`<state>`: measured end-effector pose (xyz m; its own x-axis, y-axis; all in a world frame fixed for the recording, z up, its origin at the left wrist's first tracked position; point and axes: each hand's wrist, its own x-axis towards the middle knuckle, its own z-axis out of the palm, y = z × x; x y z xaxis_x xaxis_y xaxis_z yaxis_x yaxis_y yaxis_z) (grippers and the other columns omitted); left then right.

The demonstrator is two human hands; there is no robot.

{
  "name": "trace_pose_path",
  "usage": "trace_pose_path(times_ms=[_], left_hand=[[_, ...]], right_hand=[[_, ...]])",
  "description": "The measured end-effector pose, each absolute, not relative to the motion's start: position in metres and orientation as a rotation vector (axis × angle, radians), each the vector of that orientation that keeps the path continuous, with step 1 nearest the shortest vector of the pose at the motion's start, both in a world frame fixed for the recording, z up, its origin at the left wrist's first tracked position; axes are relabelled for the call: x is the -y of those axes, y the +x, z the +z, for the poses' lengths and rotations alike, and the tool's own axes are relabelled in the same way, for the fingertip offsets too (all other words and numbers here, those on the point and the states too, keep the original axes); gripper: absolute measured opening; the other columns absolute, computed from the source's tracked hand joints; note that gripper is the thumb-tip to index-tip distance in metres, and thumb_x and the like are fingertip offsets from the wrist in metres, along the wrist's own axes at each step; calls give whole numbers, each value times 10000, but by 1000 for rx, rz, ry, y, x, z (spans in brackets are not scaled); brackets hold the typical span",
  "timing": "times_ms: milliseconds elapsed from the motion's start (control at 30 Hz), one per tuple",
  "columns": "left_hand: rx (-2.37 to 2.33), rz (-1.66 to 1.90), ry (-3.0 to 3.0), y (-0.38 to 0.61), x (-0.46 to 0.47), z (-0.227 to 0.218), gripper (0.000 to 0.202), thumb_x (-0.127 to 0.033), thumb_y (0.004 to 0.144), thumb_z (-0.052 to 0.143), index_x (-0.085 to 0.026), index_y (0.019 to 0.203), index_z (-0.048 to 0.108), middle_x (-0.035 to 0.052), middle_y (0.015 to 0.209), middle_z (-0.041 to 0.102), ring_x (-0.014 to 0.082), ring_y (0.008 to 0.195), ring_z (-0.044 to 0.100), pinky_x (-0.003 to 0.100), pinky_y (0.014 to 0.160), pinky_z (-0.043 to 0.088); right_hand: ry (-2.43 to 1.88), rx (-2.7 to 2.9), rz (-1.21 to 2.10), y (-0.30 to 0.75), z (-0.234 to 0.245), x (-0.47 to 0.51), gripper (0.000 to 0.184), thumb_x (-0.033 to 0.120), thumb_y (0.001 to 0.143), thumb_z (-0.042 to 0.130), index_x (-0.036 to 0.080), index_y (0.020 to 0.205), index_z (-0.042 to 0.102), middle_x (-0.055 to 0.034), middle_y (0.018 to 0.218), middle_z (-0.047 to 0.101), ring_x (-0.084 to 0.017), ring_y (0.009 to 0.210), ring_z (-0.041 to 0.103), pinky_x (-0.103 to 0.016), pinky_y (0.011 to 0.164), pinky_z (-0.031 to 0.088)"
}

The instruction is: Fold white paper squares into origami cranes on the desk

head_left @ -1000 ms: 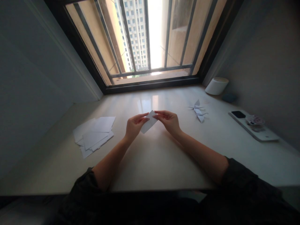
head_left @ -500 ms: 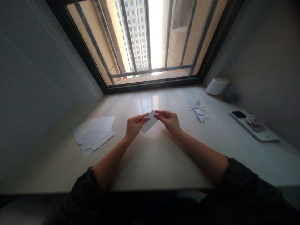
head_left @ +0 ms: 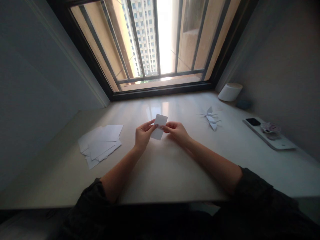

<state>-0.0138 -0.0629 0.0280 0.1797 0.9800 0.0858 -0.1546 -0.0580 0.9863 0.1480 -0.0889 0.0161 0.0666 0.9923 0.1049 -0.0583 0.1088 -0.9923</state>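
Note:
A small white piece of paper [head_left: 161,119], four-cornered and seemingly folded, is held up over the middle of the table [head_left: 160,176]. My left hand [head_left: 144,134] pinches its left edge, thumb on the near face and fingers behind. On the opposite edge, my right hand [head_left: 177,130] grips it between thumb and curled fingers. The two thumb tips lie close together across the paper's middle. Off to the right stand folded paper cranes [head_left: 212,120], partly overlapping each other. Loose white paper sheets [head_left: 102,143] lie in an untidy pile left of my left hand.
A white phone [head_left: 268,135] with a round grip on its back lies at the right. Behind it, by the wall, are a white cylindrical object [head_left: 230,92] and a dark bluish item [head_left: 243,104]. A barred window [head_left: 160,88] borders the table's far side.
The paper has turned to stand more upright. My right hand has slid from its top corner down to the right edge, and my left thumb now sits nearer the middle.

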Motion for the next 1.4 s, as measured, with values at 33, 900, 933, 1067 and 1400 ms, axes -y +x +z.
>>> trace_pose_path(times_ms=[33, 900, 933, 1067, 1400], left_hand=[[-919, 1196, 1210, -13, 64, 27, 524, -389, 633, 802, -156, 1090, 697, 92, 942, 742, 205, 784, 695, 326, 747, 542], [-1014, 1247, 1200, -13, 63, 31, 781, -399, 601, 819, -149, 1288, 547, 69, 813, 744, 193, 709, 685, 302, 682, 544], [-1005, 1230, 1208, -13, 63, 32, 820, -398, 603, 819, -149, 1319, 506, 66, 798, 740, 192, 709, 685, 294, 681, 538], [-951, 1146, 1171, -15, 62, 33, 907, -409, 621, 806, -141, 1378, 386, 81, 856, 728, 180, 741, 679, 275, 694, 516], [-1002, 849, 1486, -15, 66, 32, 393, -496, 699, 711, -126, 829, 739, 103, 754, 725, 167, 649, 626, 243, 550, 432]], right_hand=[[-1141, 1175, 1113, 146, 16, 90, 421, 576, 596, 756, 168, 670, 685, -16, 602, 646, -149, 603, 586, -282, 598, 465], [-1103, 1149, 1188, 148, 19, 89, 397, 557, 617, 748, 168, 597, 669, -7, 562, 616, -105, 549, 519, -260, 580, 395], [-1103, 1144, 1174, 148, 19, 89, 399, 556, 610, 752, 171, 579, 651, -1, 552, 603, -103, 542, 507, -260, 575, 390], [-1103, 1074, 1143, 148, 18, 90, 402, 566, 599, 751, 181, 588, 639, 10, 563, 586, -107, 552, 495, -264, 580, 401], [-1110, 913, 1136, 145, 15, 89, 377, 554, 581, 764, 184, 623, 701, 25, 490, 501, -98, 502, 399, -255, 492, 326]])
